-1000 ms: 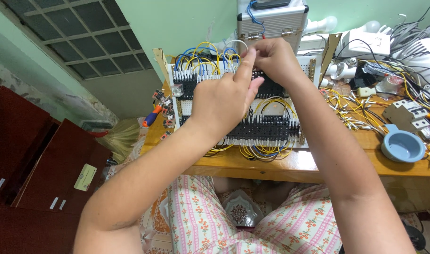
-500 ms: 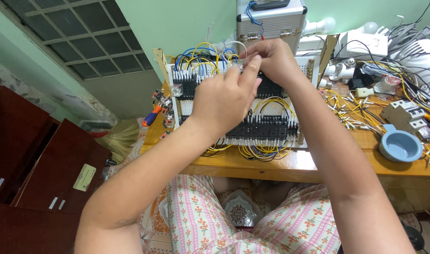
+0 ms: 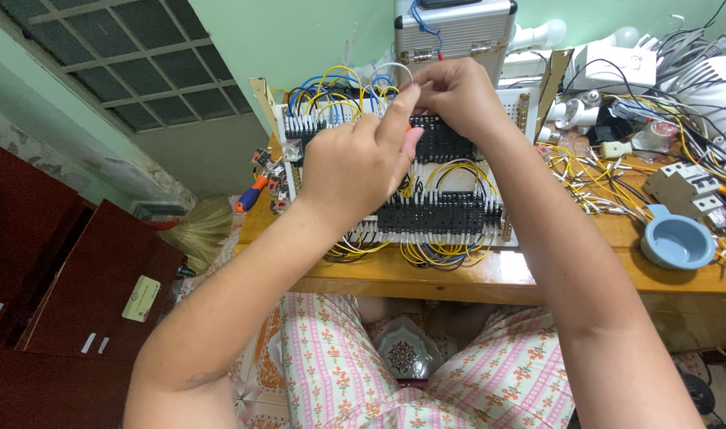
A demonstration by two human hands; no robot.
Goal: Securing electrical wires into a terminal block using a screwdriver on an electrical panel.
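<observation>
A white wiring board with black terminal rows and yellow and blue wires leans on the wooden table. My left hand and my right hand meet above the board's top edge. Together they pinch a thin white wire that loops up between the fingertips. A pinkish tool tip shows under my left fingers; I cannot tell which hand holds it.
A metal case stands behind the board. Loose yellow wires, circuit breakers and a blue bowl lie at right. An orange-handled tool rests at the table's left edge. Dark red cabinets stand left.
Both hands have shifted slightly upward and closer together over the board's top, and the white wire loop now shows above the fingertips.
</observation>
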